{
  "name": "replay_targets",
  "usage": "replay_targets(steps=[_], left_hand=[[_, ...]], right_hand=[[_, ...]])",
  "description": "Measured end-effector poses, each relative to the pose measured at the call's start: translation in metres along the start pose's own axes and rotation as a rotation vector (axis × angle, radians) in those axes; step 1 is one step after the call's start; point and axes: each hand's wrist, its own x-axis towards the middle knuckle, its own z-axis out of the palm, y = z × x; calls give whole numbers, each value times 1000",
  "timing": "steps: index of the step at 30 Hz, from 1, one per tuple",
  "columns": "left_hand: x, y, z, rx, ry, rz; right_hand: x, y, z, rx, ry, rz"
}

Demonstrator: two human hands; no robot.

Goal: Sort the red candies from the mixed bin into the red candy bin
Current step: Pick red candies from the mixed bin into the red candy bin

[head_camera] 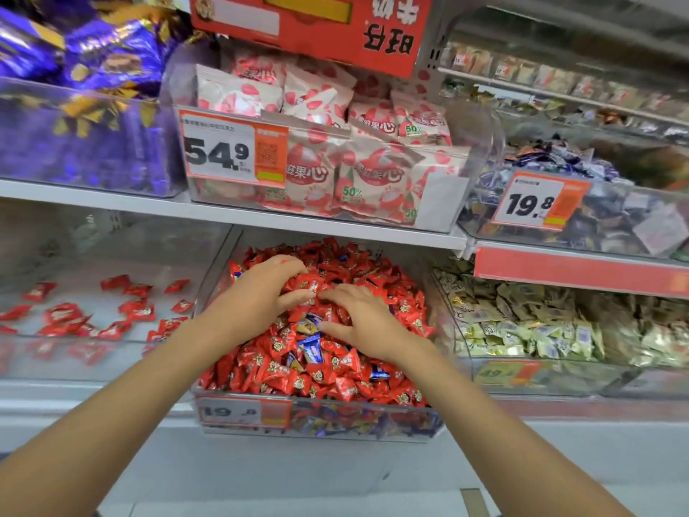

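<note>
Picking is under way: both hands are down in the mixed bin (335, 429), on the crown of its heap towards the back wall. The left hand (266, 289) curls fingers and thumb round a clump of red candies (317, 375); the right hand (367, 324) lies spread, fingers pressing on the heap just beside it, near a few blue candies (310, 350) that must stay behind. The red candy bin (74, 361) stands just left, sharing a clear side wall, with only a scatter of red pieces on its floor; most of the job seems left. Next, I judge, the clump must lift over that shared wall and drop leftwards; the shelf (261, 218) above hangs low over both bins, so the path is shallow; the front is open.
</note>
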Motion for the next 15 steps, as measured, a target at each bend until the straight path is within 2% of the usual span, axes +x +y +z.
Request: replay_targets(steps=[4, 9, 15], left_hand=[[-14, 3, -2, 51, -36, -21], [-22, 6, -6, -88, -44, -66], [-32, 11, -10, -138, -142, -12]], right_hand=[[-1, 0, 1, 136, 68, -30], [-18, 2, -24, 264, 177, 20], [-47, 3, -33, 234, 222, 22]])
